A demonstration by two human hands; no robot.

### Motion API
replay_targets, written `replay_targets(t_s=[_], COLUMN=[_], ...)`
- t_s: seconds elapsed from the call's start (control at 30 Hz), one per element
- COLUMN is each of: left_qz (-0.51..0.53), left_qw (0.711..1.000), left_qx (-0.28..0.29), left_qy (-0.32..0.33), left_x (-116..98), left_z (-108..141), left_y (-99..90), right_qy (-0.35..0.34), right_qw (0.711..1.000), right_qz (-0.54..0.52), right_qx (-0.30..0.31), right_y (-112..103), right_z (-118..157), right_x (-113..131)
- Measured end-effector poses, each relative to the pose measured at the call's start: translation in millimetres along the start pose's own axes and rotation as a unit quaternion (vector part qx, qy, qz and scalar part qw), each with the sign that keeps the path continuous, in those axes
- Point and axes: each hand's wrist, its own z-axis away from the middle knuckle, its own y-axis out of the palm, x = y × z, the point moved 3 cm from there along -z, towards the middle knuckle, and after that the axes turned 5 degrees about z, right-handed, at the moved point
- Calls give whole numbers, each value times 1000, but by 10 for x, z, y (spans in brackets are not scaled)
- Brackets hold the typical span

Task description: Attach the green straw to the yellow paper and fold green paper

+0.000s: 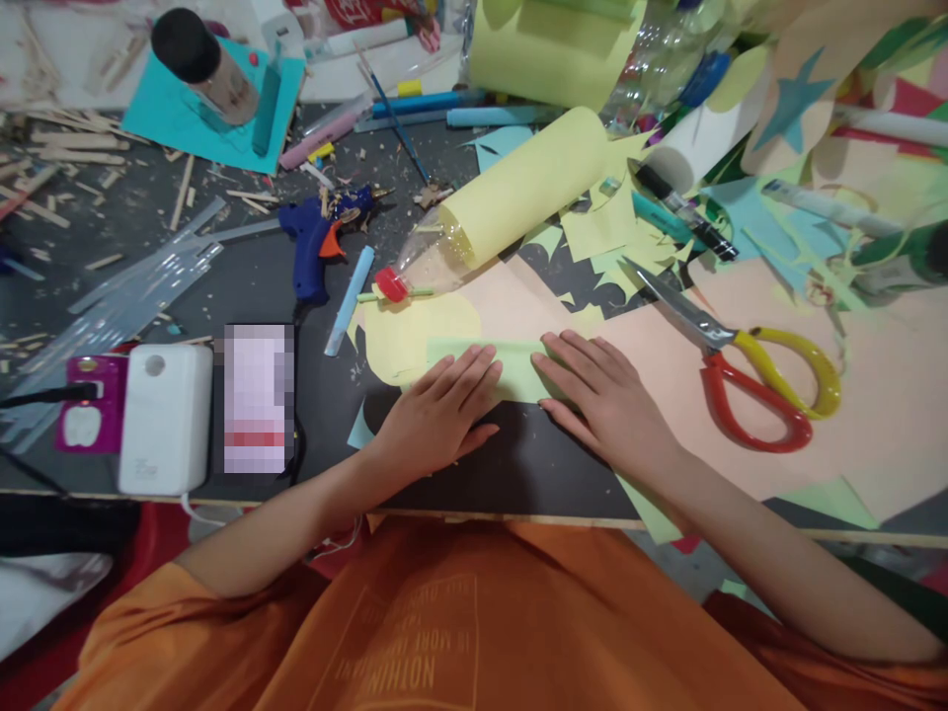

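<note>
A strip of light green paper (518, 373) lies on the dark table in front of me. On its left end my left hand (440, 410) rests flat, fingers stretched out. My right hand (592, 395) lies flat on the right end, fingers slightly spread. Just beyond the hands, a clear bottle (434, 255) with a red cap lies on its side, wrapped in yellow paper (529, 188). Scissors (715, 336) with red and yellow handles lie partly open to the right, on peach paper (637, 355).
To the left are a blue glue gun (307, 242), glue sticks (148, 286), a phone (258, 395) and a white power bank (164, 420). A black-capped jar (214, 79), markers (685, 212) and paper scraps (599, 227) lie farther back. The table's front edge (511, 513) is near my body.
</note>
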Motion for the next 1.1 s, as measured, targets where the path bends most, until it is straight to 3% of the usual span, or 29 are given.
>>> replay_targets(t_s=[0.27,0.8,1.1], left_qz=[-6,-2,20], left_qw=[1000,1000,1000], left_qx=[-4,-2,13], left_qy=[1,-2,-15], left_x=[-9,-5,10], left_z=[-2,4,11], left_y=[-13,6,24], right_qy=[-13,2,-70], right_qw=[999,1000,994], right_qz=[22,-1,5], right_qx=[-22,-8,-81], right_y=[-19,-1,-141], right_z=[-11,1,-39], right_x=[22,13,105])
